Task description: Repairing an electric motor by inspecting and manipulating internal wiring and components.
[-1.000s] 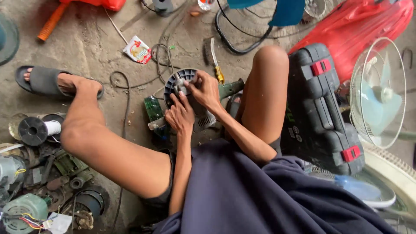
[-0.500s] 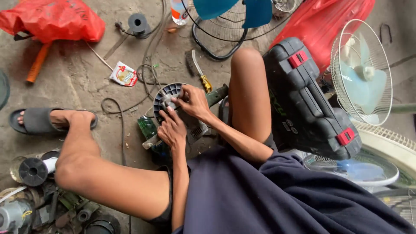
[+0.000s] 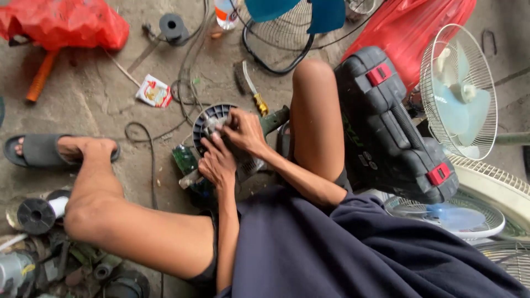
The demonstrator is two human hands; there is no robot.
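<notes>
Left hand (image 3: 218, 165): we see it curled over the near edge of the fan motor (image 3: 212, 124), fingers bent and pressing on the housing; how firmly it grips we cannot tell.
Right hand (image 3: 243, 129): it lies at the motor's 3 o'clock side, fingers half closed, the tips pinching something small at the hub, probably a screw or shaft end.
Fan motor: a round dark ribbed housing on the concrete floor (image 3: 99, 99) between our knees, just ahead of both hands.
Circuit board (image 3: 185, 160): green, at the motor's 7 o'clock, touching or just beside it.
Screwdriver (image 3: 254, 94): yellow-handled, at 1 o'clock, near the motor but apart.
Tool case (image 3: 392, 132): dark with red latches, at 3 o'clock beyond our right knee.
Desk fan (image 3: 458, 94): white grille, pale blue blades, further out at 3 o'clock.
Red bag (image 3: 61, 25): well apart at 10 o'clock.
</notes>
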